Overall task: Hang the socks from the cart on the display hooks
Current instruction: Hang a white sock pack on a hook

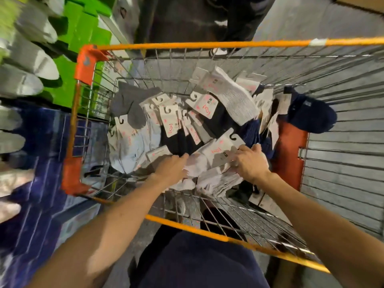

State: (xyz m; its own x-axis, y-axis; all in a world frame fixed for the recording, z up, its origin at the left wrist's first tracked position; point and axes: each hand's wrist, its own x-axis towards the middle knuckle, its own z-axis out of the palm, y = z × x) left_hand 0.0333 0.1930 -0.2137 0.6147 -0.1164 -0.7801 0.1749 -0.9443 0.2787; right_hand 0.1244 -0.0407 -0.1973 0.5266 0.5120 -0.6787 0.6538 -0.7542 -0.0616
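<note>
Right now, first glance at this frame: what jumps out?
The orange-rimmed wire cart fills the centre, heaped with carded socks in white, grey, black and navy. The left hand and right hand reach into the white pairs at its near side. A row of grey socks hangs at far left, beside a green panel.

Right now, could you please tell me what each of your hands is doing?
Left hand: in the sock pile, grip cannot be told.
Right hand: fingers curled on a white sock pack.
</note>
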